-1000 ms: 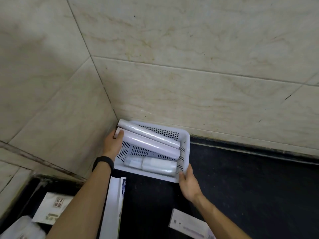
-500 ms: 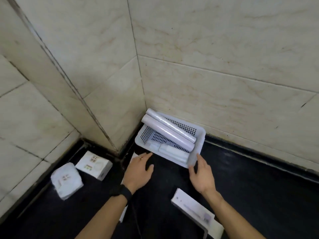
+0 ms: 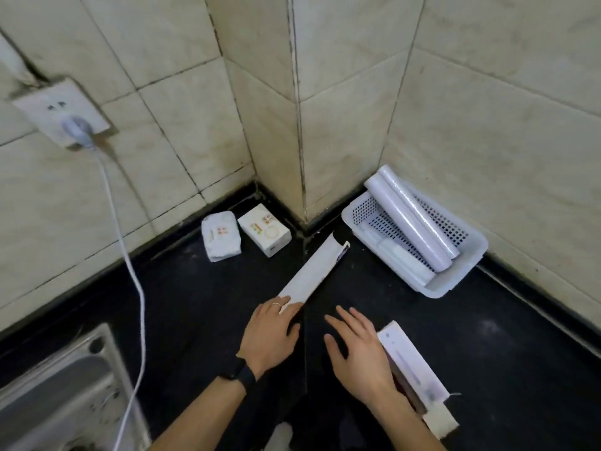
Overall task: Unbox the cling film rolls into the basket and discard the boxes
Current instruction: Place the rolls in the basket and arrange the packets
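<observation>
A white perforated basket (image 3: 457,275) stands on the black counter against the right wall. Two long cling film rolls (image 3: 410,220) lie slanted across it, and shorter rolls (image 3: 403,262) lie on its bottom. A long white box (image 3: 313,270) lies left of the basket with its far end open. My left hand (image 3: 270,333) lies over its near end, thumb on one side and fingers curled on the other. My right hand (image 3: 357,349) hovers palm down with fingers spread and nothing in it, right beside a second white box (image 3: 414,369).
Two small white packs (image 3: 221,237) (image 3: 264,230) sit in the wall corner. A wall socket (image 3: 61,112) at upper left holds a plug, and its white cable (image 3: 131,255) hangs down across the counter. A metal appliance (image 3: 55,395) fills the lower left.
Both hands have let go of the basket and drawn back toward me. My left hand has settled on the long white box. The view has swung left.
</observation>
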### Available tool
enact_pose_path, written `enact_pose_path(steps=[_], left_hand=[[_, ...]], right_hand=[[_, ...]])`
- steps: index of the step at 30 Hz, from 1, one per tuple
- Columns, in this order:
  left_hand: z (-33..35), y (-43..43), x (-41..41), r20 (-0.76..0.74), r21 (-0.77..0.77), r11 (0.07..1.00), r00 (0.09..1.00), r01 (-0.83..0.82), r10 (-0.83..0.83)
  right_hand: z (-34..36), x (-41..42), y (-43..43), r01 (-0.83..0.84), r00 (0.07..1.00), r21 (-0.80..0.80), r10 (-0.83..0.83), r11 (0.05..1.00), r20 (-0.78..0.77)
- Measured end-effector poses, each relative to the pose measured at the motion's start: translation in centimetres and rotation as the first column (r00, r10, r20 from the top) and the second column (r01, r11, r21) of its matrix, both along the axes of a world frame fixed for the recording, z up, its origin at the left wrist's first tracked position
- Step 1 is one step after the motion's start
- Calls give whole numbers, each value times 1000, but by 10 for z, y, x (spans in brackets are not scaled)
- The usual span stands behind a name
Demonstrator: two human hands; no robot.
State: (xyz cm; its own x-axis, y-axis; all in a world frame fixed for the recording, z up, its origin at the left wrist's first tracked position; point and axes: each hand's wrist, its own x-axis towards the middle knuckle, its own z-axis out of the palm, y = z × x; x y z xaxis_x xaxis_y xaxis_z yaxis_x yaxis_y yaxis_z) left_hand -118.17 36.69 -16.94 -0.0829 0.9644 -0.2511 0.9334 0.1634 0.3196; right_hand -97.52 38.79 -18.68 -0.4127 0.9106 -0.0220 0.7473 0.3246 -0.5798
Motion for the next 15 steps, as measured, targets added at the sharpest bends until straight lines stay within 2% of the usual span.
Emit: enact_pose_path(steps=[7, 15], left_hand=[[-12, -12, -65, 27, -22, 984, 984, -175, 176], [-26, 43, -148, 17, 28, 943, 943, -333, 333]], right_hand=[[6, -59, 19, -151, 987, -37, 153, 988, 48], [12, -138, 89, -251, 960, -44, 255, 967, 120]])
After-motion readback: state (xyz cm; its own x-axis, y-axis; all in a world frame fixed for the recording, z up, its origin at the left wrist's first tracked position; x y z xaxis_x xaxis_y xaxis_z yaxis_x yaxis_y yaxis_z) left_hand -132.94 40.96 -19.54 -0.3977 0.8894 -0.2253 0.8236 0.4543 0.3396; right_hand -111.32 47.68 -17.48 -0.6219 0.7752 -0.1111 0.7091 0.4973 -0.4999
